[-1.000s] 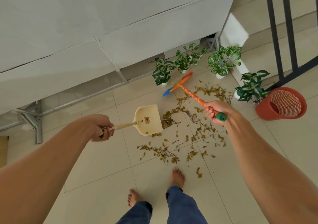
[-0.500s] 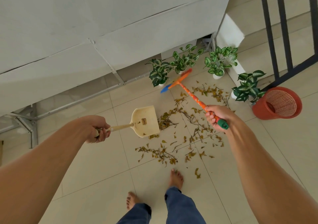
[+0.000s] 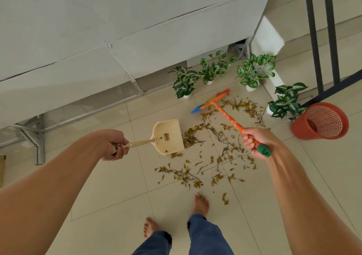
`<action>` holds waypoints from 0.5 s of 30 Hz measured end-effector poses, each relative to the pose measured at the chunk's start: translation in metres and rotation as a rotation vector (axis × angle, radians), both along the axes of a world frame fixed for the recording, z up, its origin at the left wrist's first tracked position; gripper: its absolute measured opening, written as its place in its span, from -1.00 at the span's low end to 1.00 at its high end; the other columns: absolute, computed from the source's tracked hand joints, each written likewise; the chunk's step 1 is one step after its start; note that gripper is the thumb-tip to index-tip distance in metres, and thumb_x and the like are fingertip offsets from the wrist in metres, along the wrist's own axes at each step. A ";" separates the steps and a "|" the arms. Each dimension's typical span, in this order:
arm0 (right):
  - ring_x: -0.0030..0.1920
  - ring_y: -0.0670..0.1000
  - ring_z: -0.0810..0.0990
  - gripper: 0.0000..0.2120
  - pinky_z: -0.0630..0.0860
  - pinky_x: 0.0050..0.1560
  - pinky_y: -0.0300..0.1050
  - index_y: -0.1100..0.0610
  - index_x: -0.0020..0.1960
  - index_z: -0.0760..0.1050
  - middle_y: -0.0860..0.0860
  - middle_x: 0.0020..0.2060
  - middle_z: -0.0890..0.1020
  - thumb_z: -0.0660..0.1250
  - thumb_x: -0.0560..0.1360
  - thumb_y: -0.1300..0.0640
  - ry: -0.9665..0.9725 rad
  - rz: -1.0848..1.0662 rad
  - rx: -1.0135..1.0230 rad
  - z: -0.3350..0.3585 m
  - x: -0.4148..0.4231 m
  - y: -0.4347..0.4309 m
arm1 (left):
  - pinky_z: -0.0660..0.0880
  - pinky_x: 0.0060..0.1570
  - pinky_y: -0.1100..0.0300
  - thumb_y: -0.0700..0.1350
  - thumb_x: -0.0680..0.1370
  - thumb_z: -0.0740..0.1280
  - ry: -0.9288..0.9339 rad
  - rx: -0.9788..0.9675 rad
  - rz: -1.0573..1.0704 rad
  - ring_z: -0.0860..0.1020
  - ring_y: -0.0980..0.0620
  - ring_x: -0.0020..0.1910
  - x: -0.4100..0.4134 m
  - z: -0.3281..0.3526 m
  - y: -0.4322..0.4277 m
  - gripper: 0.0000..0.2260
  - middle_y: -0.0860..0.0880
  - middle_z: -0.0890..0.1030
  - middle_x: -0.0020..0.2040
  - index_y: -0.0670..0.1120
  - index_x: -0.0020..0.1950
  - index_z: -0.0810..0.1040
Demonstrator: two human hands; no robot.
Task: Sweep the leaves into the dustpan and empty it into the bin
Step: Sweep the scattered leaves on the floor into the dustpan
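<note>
My left hand point(image 3: 114, 144) grips the wooden handle of a cream dustpan point(image 3: 168, 136), whose mouth faces right toward a heap of dry brown leaves point(image 3: 211, 149) scattered over the tiled floor. My right hand point(image 3: 254, 141) holds the orange, green-capped handle of a broom point(image 3: 225, 113). Its orange and blue head point(image 3: 210, 101) lies at the far side of the leaves, close to the potted plants. A red mesh bin point(image 3: 321, 121) stands at the right, tilted toward me, with nothing visible inside.
Several potted green plants point(image 3: 213, 68) line the wall behind the leaves, one point(image 3: 286, 102) right beside the bin. A dark metal railing point(image 3: 321, 39) rises at the far right. My bare feet point(image 3: 200, 203) stand just below the leaves. A metal frame point(image 3: 37, 137) runs along the left wall.
The broom head has shifted slightly farther from me toward the plants, and my right hand has drawn down and right. The dustpan stays beside the leaf heap.
</note>
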State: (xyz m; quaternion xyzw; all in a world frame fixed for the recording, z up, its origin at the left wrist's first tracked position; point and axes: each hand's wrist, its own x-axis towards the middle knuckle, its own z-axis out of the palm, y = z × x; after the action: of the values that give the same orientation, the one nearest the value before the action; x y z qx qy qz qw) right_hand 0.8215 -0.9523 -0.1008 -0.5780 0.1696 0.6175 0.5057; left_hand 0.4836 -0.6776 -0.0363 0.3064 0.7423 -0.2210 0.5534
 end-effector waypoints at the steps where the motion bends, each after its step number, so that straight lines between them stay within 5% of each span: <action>1: -0.61 -0.15 0.36 -0.76 0.32 -0.69 -0.32 0.21 0.30 0.43 -0.03 -0.43 0.44 0.21 0.65 0.22 0.000 -0.004 0.006 0.001 -0.001 -0.002 | 0.20 -0.71 0.42 -0.18 0.67 0.15 0.000 0.000 -0.003 0.29 0.12 -0.67 0.001 0.000 0.000 -0.85 -0.11 0.43 -0.41 -0.25 0.07 0.43; 15: -0.59 -0.14 0.36 -0.91 0.32 -0.67 -0.34 0.26 0.09 0.44 0.00 -0.39 0.41 0.19 0.63 0.27 0.021 -0.192 0.014 0.014 -0.046 -0.034 | 0.20 -0.71 0.42 -0.19 0.67 0.13 -0.016 -0.016 -0.042 0.28 0.12 -0.68 0.017 0.000 -0.006 -0.86 -0.11 0.43 -0.43 -0.24 0.07 0.43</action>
State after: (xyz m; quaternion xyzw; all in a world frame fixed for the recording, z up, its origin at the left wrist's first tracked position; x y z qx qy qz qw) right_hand 0.7752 -0.9859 -0.0868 -0.5489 0.2255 0.5734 0.5649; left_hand 0.5005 -0.6832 -0.0359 0.3189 0.7295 -0.2361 0.5571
